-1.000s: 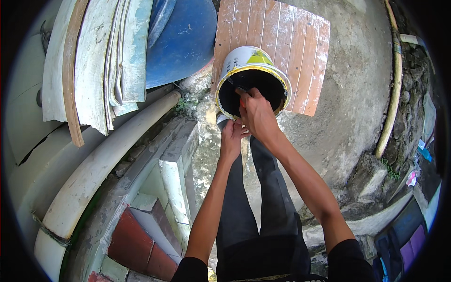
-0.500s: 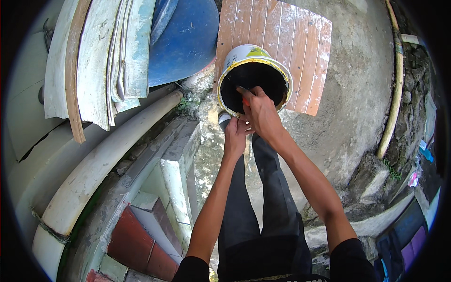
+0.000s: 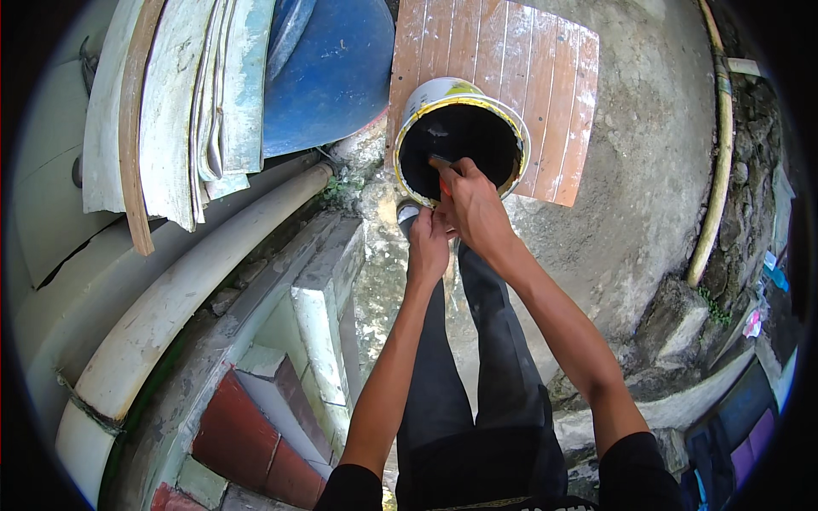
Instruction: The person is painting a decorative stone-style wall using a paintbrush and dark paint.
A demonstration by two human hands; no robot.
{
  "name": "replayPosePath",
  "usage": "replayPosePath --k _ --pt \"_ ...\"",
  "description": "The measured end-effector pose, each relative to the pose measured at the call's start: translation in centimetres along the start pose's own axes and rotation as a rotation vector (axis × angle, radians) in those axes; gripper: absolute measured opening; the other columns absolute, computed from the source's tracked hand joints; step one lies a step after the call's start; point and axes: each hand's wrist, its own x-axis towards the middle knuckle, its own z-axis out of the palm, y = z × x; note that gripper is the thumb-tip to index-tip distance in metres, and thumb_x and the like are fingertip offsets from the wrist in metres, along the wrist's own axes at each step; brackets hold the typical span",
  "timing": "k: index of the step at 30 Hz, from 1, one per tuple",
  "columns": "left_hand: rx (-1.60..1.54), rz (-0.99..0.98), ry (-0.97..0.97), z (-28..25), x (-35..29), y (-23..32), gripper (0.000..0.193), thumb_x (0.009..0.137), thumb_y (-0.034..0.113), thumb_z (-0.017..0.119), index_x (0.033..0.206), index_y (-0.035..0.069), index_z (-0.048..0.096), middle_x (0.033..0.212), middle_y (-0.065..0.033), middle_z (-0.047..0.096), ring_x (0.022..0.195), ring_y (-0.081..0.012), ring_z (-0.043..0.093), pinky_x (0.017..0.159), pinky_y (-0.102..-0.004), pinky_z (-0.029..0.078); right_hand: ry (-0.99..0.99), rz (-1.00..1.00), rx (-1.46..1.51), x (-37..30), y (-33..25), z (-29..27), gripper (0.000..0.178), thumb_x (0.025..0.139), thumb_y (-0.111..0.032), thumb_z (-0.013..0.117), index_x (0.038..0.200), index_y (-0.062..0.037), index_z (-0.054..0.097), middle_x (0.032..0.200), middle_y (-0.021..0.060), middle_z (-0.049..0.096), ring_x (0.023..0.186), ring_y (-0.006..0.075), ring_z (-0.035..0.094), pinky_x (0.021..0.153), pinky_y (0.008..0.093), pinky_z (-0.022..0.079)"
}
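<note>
Head view, looking down: a paint bucket with a yellow rim and black contents stands on a reddish wooden board laid on the concrete ground. The right hand lies over the near rim of the bucket, its fingers closed around the orange handle of a brush whose head points into the bucket's dark interior. The left hand sits just beside and touching the right hand, on the side of the bucket nearest the person, fingers curled together; whether it grips anything cannot be told. Both forearms rise from the lower edge above the person's dark trousers. Left of the bucket leans a blue drum, and farther left a stack of pale boards and a thick white pipe. Right of the bucket, well apart, a bamboo pole runs along the ground's edge
</note>
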Motion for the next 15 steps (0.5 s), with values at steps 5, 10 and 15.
replayPosePath --k 5,10,15 --pt "-0.022 -0.009 -0.005 0.3 0.0 -0.4 0.029 0.108 0.015 0.038 0.111 -0.008 0.056 0.106 -0.0165 0.066 0.097 -0.0249 0.071 0.077 -0.0343 0.062 -0.023 0.01 0.01 -0.1 0.2 -0.4 0.052 0.078 0.003 0.064 0.129 0.0005 0.06 0.105 0.0249 0.06 0.087 0.0442 0.064 0.076 0.0463 0.055" --pt "-0.026 0.011 -0.008 0.3 -0.1 -0.8 0.028 0.107 0.015 0.04 0.111 -0.007 0.056 0.105 -0.0163 0.067 0.096 -0.0235 0.07 0.075 -0.0334 0.061 0.027 0.027 0.084 -0.6 -0.3 -1.1 0.039 0.083 -0.001 0.064 0.122 0.0005 0.064 0.104 0.0239 0.061 0.087 0.0425 0.065 0.075 0.0455 0.055" --pt "0.417 0.319 0.036 0.1 -0.1 -1.3 0.029 0.103 0.019 0.052 0.11 -0.008 0.056 0.101 -0.0257 0.068 0.096 -0.039 0.069 0.079 -0.0427 0.054 -0.014 0.032 0.101 -1.7 -2.2 -2.1 0.036 0.085 -0.004 0.064 0.12 0.0007 0.065 0.1 0.0224 0.062 0.086 0.0412 0.065 0.076 0.0456 0.054"
